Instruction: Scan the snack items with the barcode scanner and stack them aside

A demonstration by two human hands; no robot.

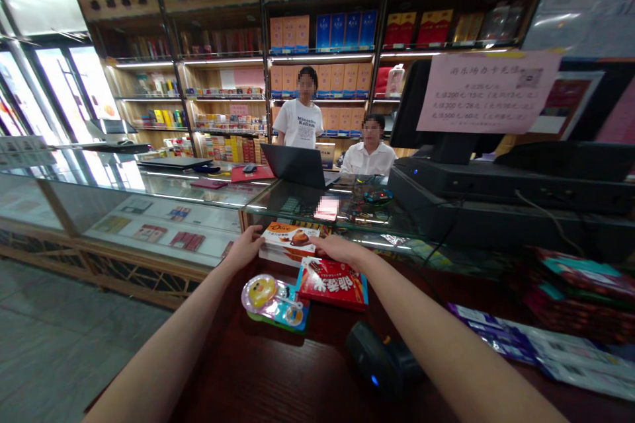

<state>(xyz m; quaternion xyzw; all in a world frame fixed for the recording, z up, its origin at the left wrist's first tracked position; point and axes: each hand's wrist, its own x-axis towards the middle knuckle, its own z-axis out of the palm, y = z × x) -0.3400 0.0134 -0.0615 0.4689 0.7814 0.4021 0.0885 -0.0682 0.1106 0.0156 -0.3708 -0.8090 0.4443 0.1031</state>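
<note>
Both my hands are at the ends of a white and orange Dove chocolate box at the back of the dark wooden counter. My left hand grips its left end, and my right hand closes on its right end. More boxes seem stacked under it. Nearer to me lies a red snack box, partly below my right wrist. Beside it, on the left, is a colourful blister-packed toy with a yellow duck face. A black barcode scanner rests in front, partly hidden by my right forearm.
A glass display case with a laptop stands behind the counter. Two people are beyond it, one standing, one seated. At right are a monitor with a pink notice, purple packets and stacked red packets.
</note>
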